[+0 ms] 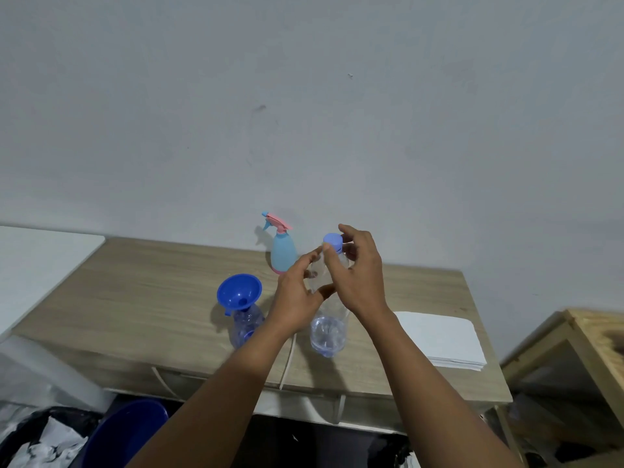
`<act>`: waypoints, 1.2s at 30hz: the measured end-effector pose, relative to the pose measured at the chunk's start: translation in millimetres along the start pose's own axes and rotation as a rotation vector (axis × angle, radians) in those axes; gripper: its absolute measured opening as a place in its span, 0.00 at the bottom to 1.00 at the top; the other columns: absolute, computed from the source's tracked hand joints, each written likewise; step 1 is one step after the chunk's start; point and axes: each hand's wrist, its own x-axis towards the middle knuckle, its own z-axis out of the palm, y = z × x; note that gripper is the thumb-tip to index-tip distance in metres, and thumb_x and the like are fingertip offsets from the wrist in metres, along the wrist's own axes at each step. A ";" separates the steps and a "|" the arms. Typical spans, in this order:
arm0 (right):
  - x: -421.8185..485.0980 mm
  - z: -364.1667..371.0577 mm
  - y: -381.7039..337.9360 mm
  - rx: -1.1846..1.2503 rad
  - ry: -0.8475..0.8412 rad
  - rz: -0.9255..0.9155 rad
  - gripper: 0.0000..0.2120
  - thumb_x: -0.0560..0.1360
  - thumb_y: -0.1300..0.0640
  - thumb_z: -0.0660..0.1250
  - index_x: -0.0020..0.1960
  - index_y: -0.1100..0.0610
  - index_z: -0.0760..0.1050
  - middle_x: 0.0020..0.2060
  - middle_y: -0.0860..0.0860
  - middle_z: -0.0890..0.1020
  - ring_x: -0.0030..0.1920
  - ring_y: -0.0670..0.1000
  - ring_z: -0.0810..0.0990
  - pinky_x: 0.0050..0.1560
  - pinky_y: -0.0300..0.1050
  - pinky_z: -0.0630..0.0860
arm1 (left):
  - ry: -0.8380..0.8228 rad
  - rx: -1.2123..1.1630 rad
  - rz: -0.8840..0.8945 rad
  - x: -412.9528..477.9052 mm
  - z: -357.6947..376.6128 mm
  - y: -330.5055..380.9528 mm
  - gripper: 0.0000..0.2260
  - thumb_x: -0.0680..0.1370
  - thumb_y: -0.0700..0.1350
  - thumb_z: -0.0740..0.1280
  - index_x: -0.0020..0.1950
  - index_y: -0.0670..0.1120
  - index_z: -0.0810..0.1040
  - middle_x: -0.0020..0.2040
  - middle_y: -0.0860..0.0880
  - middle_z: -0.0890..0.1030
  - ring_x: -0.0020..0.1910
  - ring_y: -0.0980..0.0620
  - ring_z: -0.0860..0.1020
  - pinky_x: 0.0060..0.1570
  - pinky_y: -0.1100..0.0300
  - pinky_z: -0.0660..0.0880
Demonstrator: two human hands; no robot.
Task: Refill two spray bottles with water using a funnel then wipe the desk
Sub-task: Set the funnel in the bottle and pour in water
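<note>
Left hand (297, 293) grips water bottle (329, 329) near its shoulder, and right hand (356, 275) pinches its blue cap (332, 240). Funnel (239, 291) sits in clear bottle (247, 324) just left of it, spray bottle (283, 253) behind-left. Risks: squeezing the thin wall as the cap frees could slosh water; left forearm runs close to the top-heavy funnel and a nudge could tip it.

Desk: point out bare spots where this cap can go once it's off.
Widest bare patch for the cap: desk left of the funnel. Also bare: back right, between spray bottle and white stack. Crowded: the centre, among funnel, spray bottle and water bottle.
</note>
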 end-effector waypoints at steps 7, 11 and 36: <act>9.5 -6.4 -12.1 0.031 0.088 -0.017 0.11 0.78 0.54 0.69 0.60 0.49 0.76 0.53 0.43 0.81 0.52 0.41 0.80 0.49 0.36 0.77 | -0.002 -0.028 -0.003 0.4 0.2 -0.6 0.31 0.71 0.48 0.77 0.71 0.58 0.70 0.63 0.60 0.75 0.59 0.57 0.77 0.55 0.53 0.80; 4.8 -21.6 27.5 0.067 0.212 0.181 0.12 0.78 0.57 0.67 0.61 0.52 0.78 0.52 0.49 0.79 0.46 0.36 0.78 0.46 0.26 0.72 | 0.019 -0.032 0.011 0.0 1.2 -1.3 0.31 0.70 0.48 0.78 0.70 0.60 0.70 0.64 0.61 0.76 0.57 0.59 0.77 0.54 0.62 0.78; -102.8 -17.5 138.8 -0.171 -0.118 0.296 0.37 0.70 0.46 0.76 0.74 0.50 0.64 0.64 0.47 0.72 0.62 0.44 0.73 0.57 0.37 0.74 | 0.011 -0.052 -0.013 1.1 1.4 -2.5 0.33 0.69 0.46 0.79 0.71 0.56 0.71 0.65 0.59 0.75 0.59 0.59 0.77 0.45 0.70 0.78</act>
